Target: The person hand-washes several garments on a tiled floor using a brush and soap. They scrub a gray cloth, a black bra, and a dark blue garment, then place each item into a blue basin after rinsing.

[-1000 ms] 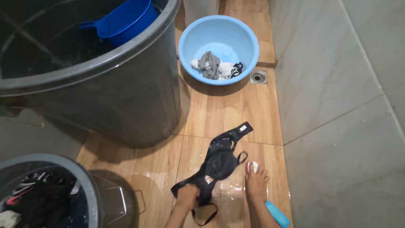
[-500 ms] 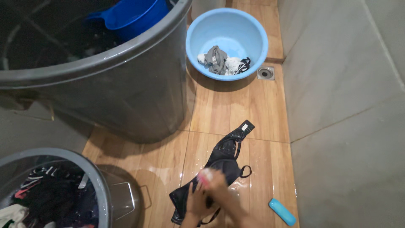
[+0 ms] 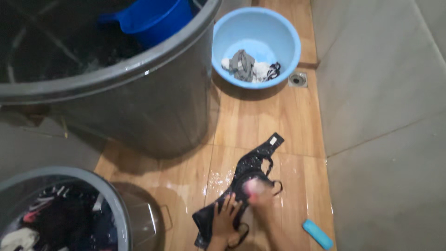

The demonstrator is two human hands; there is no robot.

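A black bra (image 3: 248, 174) is laid flat on the wet wood-look floor (image 3: 260, 121), near the tiled wall. It's pinned by the left hand (image 3: 226, 217), fingers spread on the lower end, while a pink soap bar (image 3: 253, 186) seems to be gripped in the blurred right hand (image 3: 261, 197); that finger pose can't be made out. Risk-wise: the soap could probably be squirted out on the slick tiles. The long axis runs diagonally, tagged end aimed at the light blue basin (image 3: 256, 28).
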